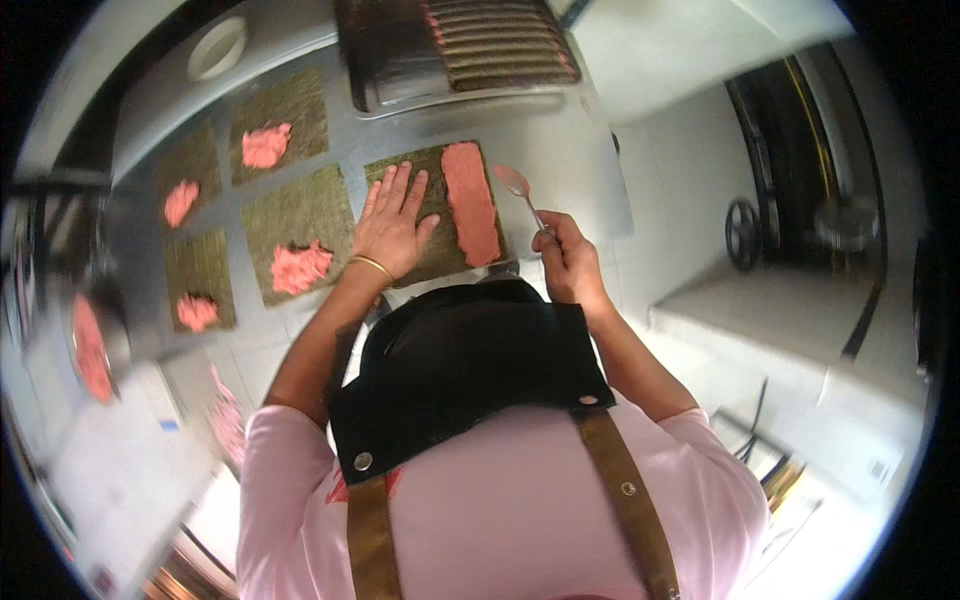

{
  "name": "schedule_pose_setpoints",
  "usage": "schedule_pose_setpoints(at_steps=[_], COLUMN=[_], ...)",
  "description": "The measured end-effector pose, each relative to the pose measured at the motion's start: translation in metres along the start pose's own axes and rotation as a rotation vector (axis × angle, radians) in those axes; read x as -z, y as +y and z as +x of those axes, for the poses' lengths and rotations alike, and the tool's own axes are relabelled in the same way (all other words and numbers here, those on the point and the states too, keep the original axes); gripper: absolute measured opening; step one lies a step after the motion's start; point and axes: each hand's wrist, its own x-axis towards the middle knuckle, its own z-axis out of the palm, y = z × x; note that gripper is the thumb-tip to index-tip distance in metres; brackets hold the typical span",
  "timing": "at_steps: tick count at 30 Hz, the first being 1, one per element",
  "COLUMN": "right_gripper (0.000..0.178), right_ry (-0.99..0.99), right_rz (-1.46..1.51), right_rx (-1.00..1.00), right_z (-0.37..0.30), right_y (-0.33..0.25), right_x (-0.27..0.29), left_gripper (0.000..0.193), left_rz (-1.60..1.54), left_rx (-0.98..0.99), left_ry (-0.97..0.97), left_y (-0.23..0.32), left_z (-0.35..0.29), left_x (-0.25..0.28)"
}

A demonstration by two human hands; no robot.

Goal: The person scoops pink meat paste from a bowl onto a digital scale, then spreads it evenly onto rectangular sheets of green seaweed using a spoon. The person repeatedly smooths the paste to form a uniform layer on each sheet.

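My left hand (392,228) lies with fingers spread on a dark green nori sheet (433,258). Along that sheet's right side runs a flat band of pink paste (470,205). My right hand (568,256) grips a metal spoon (530,203) by its handle, just right of the sheet; pink paste coats the bowl of the spoon. To the left are more nori sheets, each bearing a rough lump of paste: a near one with a large lump (300,268), a far one with another lump (267,146), and two smaller-looking ones at the far left.
A metal tray (385,100) at the back holds several dark rolls (510,45) in rows. A white bowl (217,48) stands at the back left. Pink paste fills a metal bowl (92,345) near the table's left end. The steel table (575,150) ends to my right.
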Motion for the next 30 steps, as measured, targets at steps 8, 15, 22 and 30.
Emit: schedule_pose_setpoints(at_steps=[8, 15, 22, 30], right_gripper=[0.035, 0.031, 0.026, 0.030], right_ry=[0.412, 0.544, 0.563, 0.556], right_rz=[-0.206, -0.351, -0.470, -0.528], right_rx=[0.031, -0.015, -0.068, -0.087], right_z=[-0.104, -0.113, -0.095, -0.066], right_y=[0.007, -0.012, -0.010, -0.021], right_x=[-0.143, -0.186, -0.198, -0.198], left_gripper=[0.079, 0.084, 0.086, 0.087], left_rz=[-0.074, -0.012, 0.010, 0.025], left_rx=[-0.222, -0.242, -0.255, -0.267], left_ry=[-0.024, -0.092, -0.227, -0.257], left_y=[-0.013, -0.022, -0.027, -0.027], left_z=[-0.005, -0.010, -0.008, -0.009], left_x=[-0.002, 0.003, 0.019, 0.025])
